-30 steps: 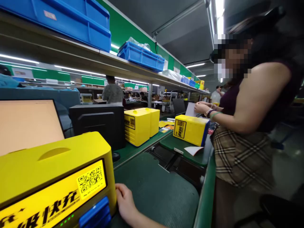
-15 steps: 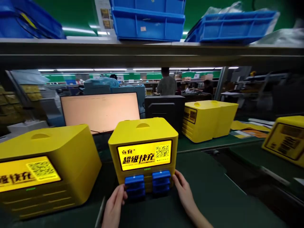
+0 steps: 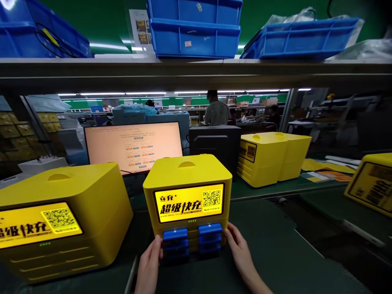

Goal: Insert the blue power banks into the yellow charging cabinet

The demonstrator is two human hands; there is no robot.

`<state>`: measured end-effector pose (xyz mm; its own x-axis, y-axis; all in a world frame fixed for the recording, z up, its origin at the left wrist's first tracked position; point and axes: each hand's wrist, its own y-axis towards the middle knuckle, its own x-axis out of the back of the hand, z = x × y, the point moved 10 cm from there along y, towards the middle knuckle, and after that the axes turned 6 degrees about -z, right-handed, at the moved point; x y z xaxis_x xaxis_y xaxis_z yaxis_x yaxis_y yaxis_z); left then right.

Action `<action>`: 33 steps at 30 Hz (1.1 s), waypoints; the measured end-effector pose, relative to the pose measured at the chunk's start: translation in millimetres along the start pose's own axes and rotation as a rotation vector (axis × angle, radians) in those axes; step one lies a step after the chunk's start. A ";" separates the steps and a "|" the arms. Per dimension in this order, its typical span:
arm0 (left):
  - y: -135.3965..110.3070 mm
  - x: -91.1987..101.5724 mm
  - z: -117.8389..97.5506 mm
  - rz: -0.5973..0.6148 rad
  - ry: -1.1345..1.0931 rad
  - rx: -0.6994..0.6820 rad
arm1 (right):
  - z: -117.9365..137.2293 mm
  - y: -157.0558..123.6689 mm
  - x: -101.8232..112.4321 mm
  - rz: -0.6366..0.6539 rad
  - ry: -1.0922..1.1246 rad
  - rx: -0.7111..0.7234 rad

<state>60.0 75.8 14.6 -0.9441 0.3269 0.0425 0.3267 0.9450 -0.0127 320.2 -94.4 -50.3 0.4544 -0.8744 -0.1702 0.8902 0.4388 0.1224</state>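
In the middle stands a yellow power bank station [image 3: 187, 173] with a lit front panel, a QR code and small green lights. Two stacks of blue power banks, the left stack [image 3: 175, 244] and the right stack [image 3: 210, 239], stick out of its lower front. At its lower left corner, beside the left stack, my left hand [image 3: 149, 261] is closed with thumb and fingers against the edge. My right hand [image 3: 240, 251] grips the lower right side, its fingers reaching back along the wall and partly hidden.
Another lit yellow station [image 3: 88, 204] stands close on the left. Behind are a monitor [image 3: 107, 143], a black case [image 3: 214, 149] and more yellow stations [image 3: 265, 159]. Overhead, a shelf [image 3: 196, 73] carries blue crates [image 3: 196, 38]. A person [image 3: 217, 110] stands in the background.
The monitor has gone from a blank page to one with rows of small buttons. The whole view has shifted slightly; both hands stay at the station's sides.
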 end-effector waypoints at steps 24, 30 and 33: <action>-20.9 -5.6 -5.2 0.050 -0.074 0.032 | -7.9 1.1 2.3 0.022 -0.074 -0.039; -17.9 -4.5 8.1 0.084 0.046 0.092 | -9.9 1.7 5.6 -0.009 -0.078 -0.039; -18.1 -3.9 17.1 0.046 -0.011 0.115 | -14.2 1.8 7.1 -0.015 -0.075 -0.057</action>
<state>57.1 57.4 -2.4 -0.9287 0.3698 0.0287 0.3634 0.9226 -0.1294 325.5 -96.9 -65.2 0.4391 -0.8931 -0.0980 0.8983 0.4346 0.0643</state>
